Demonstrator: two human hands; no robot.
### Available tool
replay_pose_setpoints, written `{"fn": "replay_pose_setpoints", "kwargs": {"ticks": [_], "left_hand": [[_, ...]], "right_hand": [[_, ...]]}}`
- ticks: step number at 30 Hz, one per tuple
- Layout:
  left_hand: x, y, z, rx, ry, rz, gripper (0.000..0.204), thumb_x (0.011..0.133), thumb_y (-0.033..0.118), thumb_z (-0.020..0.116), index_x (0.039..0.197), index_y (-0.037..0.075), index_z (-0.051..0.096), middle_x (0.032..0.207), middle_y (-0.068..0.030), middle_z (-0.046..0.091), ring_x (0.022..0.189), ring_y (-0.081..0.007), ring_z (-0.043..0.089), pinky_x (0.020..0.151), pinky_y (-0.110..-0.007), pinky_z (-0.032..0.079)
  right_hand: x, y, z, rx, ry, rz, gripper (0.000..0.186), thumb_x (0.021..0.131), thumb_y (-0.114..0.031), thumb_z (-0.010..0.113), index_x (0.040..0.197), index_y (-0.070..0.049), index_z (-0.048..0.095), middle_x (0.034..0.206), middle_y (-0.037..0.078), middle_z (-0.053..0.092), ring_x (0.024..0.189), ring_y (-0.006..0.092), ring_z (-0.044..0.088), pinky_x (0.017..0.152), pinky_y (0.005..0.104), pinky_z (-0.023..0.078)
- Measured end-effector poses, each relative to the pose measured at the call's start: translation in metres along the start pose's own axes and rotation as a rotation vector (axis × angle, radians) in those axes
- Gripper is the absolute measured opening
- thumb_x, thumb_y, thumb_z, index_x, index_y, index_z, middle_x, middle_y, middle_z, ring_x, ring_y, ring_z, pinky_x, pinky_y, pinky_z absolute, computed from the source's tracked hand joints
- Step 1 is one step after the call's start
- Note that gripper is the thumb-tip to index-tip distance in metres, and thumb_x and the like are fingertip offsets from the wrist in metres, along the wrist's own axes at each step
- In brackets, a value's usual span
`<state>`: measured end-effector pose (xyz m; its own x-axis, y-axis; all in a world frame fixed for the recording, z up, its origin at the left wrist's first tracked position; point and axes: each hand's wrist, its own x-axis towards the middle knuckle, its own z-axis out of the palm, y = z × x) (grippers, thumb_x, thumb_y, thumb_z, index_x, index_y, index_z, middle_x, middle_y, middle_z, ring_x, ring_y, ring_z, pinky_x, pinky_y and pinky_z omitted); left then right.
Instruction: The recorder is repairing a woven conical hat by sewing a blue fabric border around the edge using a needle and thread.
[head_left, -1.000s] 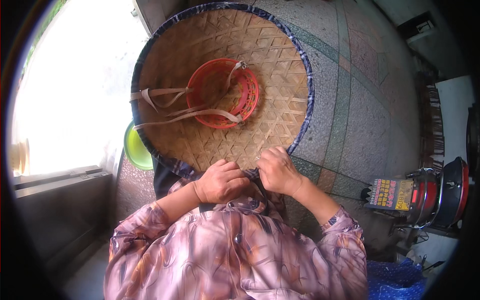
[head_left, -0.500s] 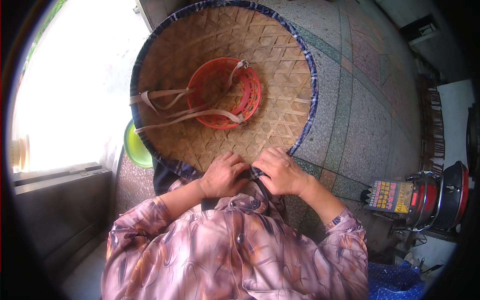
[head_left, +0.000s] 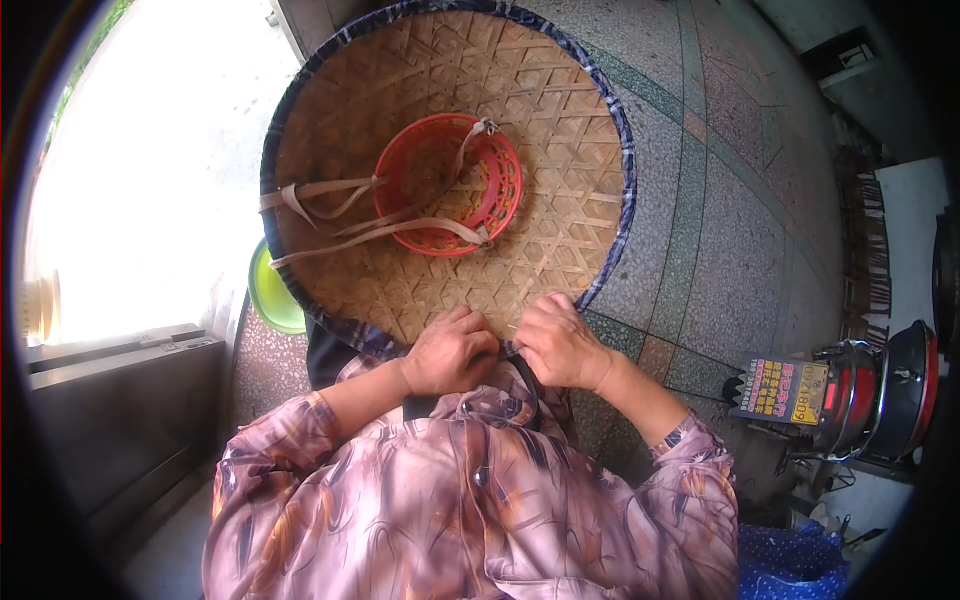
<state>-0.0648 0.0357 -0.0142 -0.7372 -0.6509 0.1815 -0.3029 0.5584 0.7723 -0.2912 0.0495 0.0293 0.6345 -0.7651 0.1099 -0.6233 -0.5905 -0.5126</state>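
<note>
A wide, shallow woven bamboo hat (head_left: 560, 180) lies hollow side up in front of me, its rim bound in dark blue plaid cloth (head_left: 627, 150). At its middle sits a small red plastic basket (head_left: 508, 185), with pale cloth straps (head_left: 350, 235) running from it to the left rim. My left hand (head_left: 452, 352) is closed over the near rim, its fingertips hidden. Close beside it, my right hand (head_left: 560, 342) pinches at the cloth-bound rim. A thin pale sliver shows by the right fingertips, too small to name.
A light green basin (head_left: 275, 295) stands on the floor left of the hat. Speckled tiles (head_left: 735, 210) extend to the right. A parked motorcycle (head_left: 850, 395) is at the far right, with blue dotted cloth (head_left: 790, 565) below it. A dark metal door frame (head_left: 130, 400) borders the bright opening.
My right hand has lifted and shifted slightly, its fingers drawn into a tighter pinch at the rim. The left hand and the hat have barely moved.
</note>
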Motion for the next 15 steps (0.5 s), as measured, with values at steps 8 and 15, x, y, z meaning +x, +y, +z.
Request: {"fn": "replay_pose_setpoints", "kwargs": {"ticks": [8, 15], "left_hand": [[0.0025, 0.0083, -0.003, -0.001, -0.076, -0.079, 0.017, 0.072, 0.022, 0.07, 0.087, 0.013, 0.067, 0.09, -0.0065, 0.059, 0.094, -0.0271, 0.056, 0.082, -0.039, 0.044], [0.0008, 0.0054, 0.0018, 0.029, -0.065, -0.086, 0.028, 0.071, 0.025, 0.071, 0.096, 0.012, 0.066, 0.092, -0.007, 0.06, 0.096, -0.0282, 0.056, 0.082, -0.04, 0.044]], "right_hand": [[0.0007, -0.0001, 0.0002, -0.007, -0.023, -0.002, 0.003, 0.068, -0.01, 0.062, 0.069, -0.008, 0.059, 0.079, 0.009, 0.056, 0.088, 0.0292, 0.055, 0.092, 0.045, 0.038], [-0.0011, 0.0008, 0.0006, 0.015, -0.007, -0.015, 0.004, 0.068, -0.01, 0.062, 0.069, -0.009, 0.058, 0.078, 0.008, 0.054, 0.088, 0.0289, 0.054, 0.095, 0.0452, 0.037]]}}
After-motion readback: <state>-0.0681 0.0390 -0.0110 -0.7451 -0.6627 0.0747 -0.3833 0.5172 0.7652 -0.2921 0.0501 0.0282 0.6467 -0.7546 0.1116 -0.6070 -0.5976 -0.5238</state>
